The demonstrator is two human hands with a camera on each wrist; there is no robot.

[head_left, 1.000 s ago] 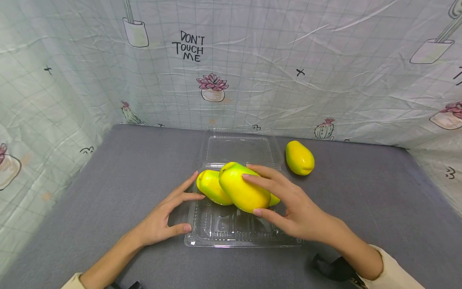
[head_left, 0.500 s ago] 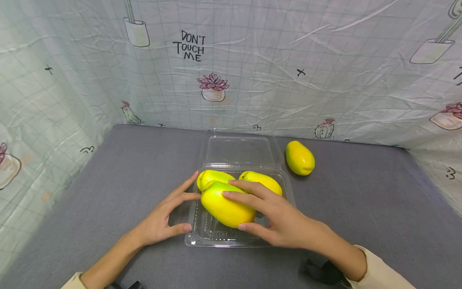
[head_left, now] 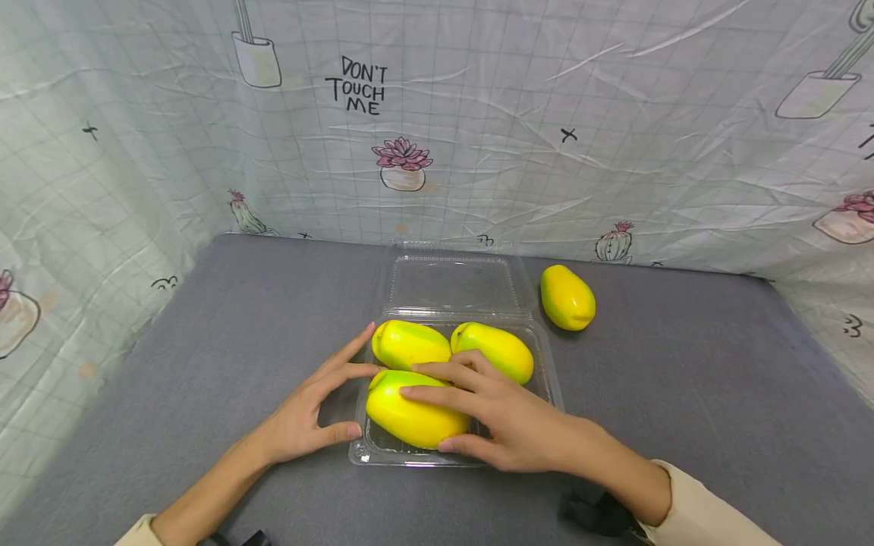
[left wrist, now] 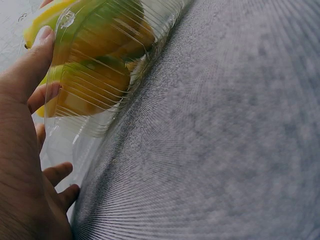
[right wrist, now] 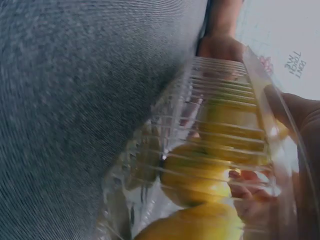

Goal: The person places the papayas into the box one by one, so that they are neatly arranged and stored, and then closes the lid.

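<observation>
In the head view a clear plastic clamshell box (head_left: 550, 371) lies with its lid (head_left: 452, 287) folded back. Inside it, a yellow-green mango (head_left: 410, 343) sits at the back left and another mango (head_left: 501, 355) at the back right. My right hand (head_left: 522, 428) grips a third mango (head_left: 410, 417) at the front left, fingers over its top and thumb on the near side. At the box's left wall, my left hand (head_left: 300, 417) has its fingers spread along the rim. The left wrist view shows its thumb (left wrist: 42, 42) against the clear wall.
One more mango (head_left: 568, 298) lies on the grey tabletop (head_left: 683, 364) to the right of the lid. A patterned curtain (head_left: 492, 114) surrounds the back and sides. Black straps (head_left: 601, 516) hang near the right wrist.
My right hand has carried the mango left, towards me and down into the box's front left, uncovering the back mangoes. The left hand has stayed in place.
</observation>
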